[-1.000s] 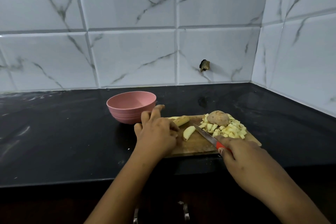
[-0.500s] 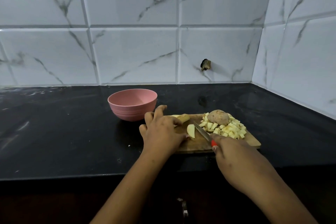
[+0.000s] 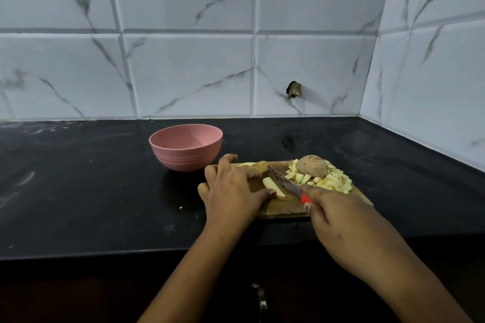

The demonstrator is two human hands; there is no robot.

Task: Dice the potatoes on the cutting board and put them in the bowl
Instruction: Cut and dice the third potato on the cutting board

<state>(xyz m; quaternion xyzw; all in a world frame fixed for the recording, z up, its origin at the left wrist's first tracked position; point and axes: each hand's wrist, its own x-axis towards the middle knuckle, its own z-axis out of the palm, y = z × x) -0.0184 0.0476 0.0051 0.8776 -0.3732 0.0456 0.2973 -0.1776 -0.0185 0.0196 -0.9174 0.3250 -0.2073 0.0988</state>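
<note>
Right now we find the potato strip (image 3: pixel 273 186) lying pale and lengthwise left of centre on the wooden cutting board (image 3: pixel 283 208), a little below the middle of the frame. Just right of it the knife blade (image 3: pixel 284 182) slants across the board, tip towards the far edge, its edge beside the strip. A skin-on potato wedge (image 3: pixel 258 165) sits at the board's far left corner. At the far right of the board a heap of diced potato (image 3: pixel 329 180) spreads out, with an uncut brown-skinned potato piece (image 3: pixel 313 165) resting on top of it. The pink bowl (image 3: pixel 186 147) stands upright to the upper left of the board, near it but apart.

All this sits on a black countertop (image 3: pixel 91 191), glossy and flecked with pale smudges and crumbs, running from the left edge of the frame into a corner at the right. White marble-veined wall tiles (image 3: pixel 183 73) fill the upper half, with a small dark broken hole (image 3: pixel 294 89) in one tile above the board.

Our left hand (image 3: pixel 233 194) rests on the board's left end with its fingers bent; the thumb tip presses the strip's near side and the forefinger reaches its far end, holding it. Our right hand (image 3: pixel 341 217) comes in from the lower right, curled tight round the knife's red handle (image 3: pixel 305 199). The two hands are close together but not touching.
</note>
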